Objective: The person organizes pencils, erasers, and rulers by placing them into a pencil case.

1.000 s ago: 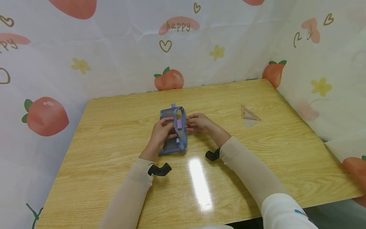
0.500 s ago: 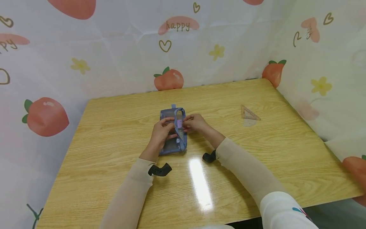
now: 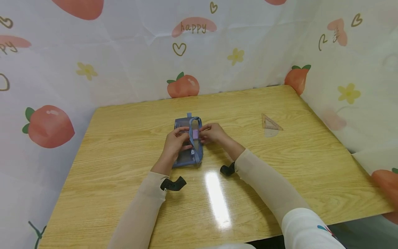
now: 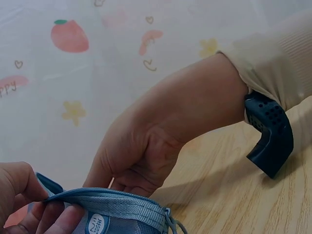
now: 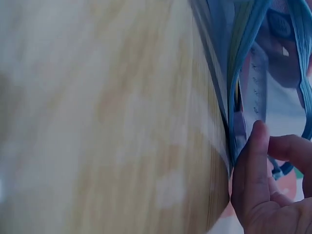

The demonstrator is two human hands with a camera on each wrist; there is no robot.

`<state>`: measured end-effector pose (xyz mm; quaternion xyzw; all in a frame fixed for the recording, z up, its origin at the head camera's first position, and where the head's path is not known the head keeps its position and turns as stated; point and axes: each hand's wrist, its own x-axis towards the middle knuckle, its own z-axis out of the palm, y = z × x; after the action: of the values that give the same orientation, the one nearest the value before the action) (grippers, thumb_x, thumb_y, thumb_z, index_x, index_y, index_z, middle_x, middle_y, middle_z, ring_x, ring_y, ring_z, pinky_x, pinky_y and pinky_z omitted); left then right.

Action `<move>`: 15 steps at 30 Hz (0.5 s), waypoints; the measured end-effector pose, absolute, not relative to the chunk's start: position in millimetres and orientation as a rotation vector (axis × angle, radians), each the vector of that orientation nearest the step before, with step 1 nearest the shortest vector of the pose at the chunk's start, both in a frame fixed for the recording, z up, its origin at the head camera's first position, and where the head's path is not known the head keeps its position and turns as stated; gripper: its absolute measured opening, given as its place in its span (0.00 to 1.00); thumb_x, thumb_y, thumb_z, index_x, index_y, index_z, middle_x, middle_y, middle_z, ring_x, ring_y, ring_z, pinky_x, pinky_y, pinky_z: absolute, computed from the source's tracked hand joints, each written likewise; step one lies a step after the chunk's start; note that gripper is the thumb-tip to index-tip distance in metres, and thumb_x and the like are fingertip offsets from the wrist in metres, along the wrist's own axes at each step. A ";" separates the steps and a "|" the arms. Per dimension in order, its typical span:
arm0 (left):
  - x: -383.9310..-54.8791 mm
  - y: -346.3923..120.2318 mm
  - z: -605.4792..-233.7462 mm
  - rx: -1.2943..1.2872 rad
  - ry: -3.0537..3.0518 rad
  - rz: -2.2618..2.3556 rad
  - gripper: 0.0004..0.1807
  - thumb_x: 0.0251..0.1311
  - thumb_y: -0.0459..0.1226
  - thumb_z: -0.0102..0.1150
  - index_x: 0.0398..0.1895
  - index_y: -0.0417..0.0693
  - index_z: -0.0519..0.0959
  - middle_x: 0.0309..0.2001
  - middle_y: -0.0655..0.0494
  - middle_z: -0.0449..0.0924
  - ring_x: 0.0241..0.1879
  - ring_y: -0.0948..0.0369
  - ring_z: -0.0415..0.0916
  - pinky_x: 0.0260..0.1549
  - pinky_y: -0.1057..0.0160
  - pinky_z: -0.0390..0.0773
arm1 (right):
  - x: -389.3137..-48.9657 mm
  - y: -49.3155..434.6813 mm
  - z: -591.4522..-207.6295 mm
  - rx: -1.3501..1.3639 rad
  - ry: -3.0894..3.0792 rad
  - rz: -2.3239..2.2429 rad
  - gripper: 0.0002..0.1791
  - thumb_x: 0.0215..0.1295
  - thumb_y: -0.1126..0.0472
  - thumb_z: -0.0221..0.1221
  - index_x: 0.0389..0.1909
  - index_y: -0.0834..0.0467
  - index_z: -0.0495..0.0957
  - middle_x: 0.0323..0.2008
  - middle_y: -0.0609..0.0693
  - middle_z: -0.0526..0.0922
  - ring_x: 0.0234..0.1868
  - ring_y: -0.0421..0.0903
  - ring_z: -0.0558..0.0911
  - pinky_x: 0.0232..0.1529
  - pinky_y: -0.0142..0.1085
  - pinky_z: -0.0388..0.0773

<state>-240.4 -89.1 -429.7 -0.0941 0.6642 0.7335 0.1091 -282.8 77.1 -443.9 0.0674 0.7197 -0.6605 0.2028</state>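
Note:
A blue mesh pencil case [image 3: 186, 159] lies on the table with its zip undone and its mouth spread. My left hand [image 3: 172, 143] pinches the left edge of the mouth; the left wrist view has its fingers [image 4: 68, 219] on the zip band beside a small round label [image 4: 98, 223]. At the opposite edge, my right hand [image 3: 216, 134] grips the rim between thumb and fingers. Inside the case a small purple block [image 3: 195, 134] shows. A clear ruler [image 5: 255, 85] stands within, near my right fingertips in the right wrist view.
To the right on the wooden table [image 3: 124, 145] lie a clear set square [image 3: 269, 123] and a clear protractor [image 3: 271, 133], overlapping. A white cloth [image 3: 130, 52] printed with peaches hangs behind the table and along its right side.
My right hand has moved slightly left onto the right rim of the pencil case. The left hand keeps its hold in place.

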 end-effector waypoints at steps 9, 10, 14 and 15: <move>-239.5 -89.1 -429.5 -0.276 1.972 2.153 0.17 0.52 0.29 0.51 0.48 0.46 0.75 0.34 0.50 0.72 0.31 0.58 0.75 0.29 0.58 0.81 | -274.8 70.1 -444.3 0.113 2.070 -1.801 0.13 0.55 0.70 0.58 0.42 0.68 0.76 0.32 0.60 0.78 0.23 0.48 0.81 0.30 0.39 0.82; -239.5 -89.0 -429.4 -0.275 1.975 2.152 0.18 0.52 0.29 0.51 0.48 0.46 0.75 0.34 0.50 0.72 0.31 0.58 0.74 0.29 0.58 0.81 | -273.5 70.0 -444.5 0.103 2.075 -1.795 0.13 0.56 0.70 0.58 0.42 0.68 0.76 0.32 0.60 0.78 0.23 0.48 0.81 0.30 0.39 0.81; -239.7 -88.7 -429.0 -0.278 1.984 2.151 0.18 0.52 0.29 0.51 0.48 0.46 0.75 0.34 0.49 0.72 0.32 0.57 0.74 0.29 0.58 0.82 | -266.4 71.0 -444.6 0.045 2.083 -1.773 0.13 0.55 0.71 0.57 0.43 0.69 0.75 0.30 0.60 0.79 0.24 0.48 0.81 0.29 0.39 0.82; -239.8 -88.8 -428.9 -0.277 1.985 2.152 0.18 0.51 0.29 0.51 0.48 0.46 0.75 0.34 0.49 0.72 0.32 0.57 0.74 0.29 0.58 0.82 | -264.1 71.3 -444.2 0.030 2.081 -1.769 0.13 0.55 0.71 0.56 0.43 0.68 0.75 0.29 0.60 0.79 0.23 0.48 0.81 0.29 0.39 0.82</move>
<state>-239.8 -88.8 -428.9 -0.0936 0.6715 0.7282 0.1003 -264.1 71.3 -444.2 0.0109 0.7459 -0.6340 0.2037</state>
